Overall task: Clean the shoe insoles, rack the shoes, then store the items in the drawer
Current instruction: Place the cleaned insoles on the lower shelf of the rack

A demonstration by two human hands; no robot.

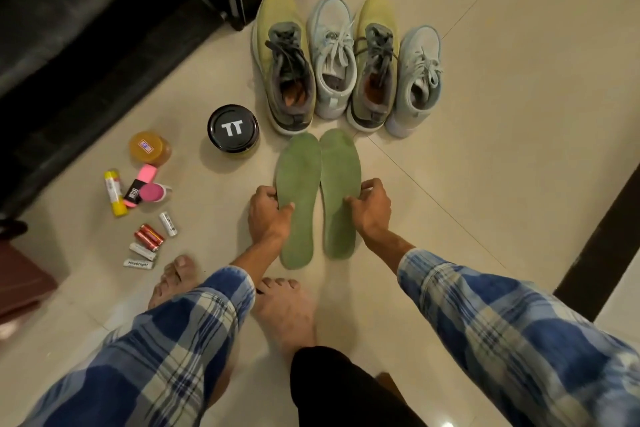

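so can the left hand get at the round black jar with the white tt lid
Probably yes: only bare tiled floor lies between the left hand and the round black jar, though that hand grips a green insole and must release it first.

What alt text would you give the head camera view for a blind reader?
A person's left hand and right hand each grip one of two green insoles lying side by side on a tiled floor. Four sneakers stand in a row beyond them; a black-lidded jar and batteries sit to the person's left.
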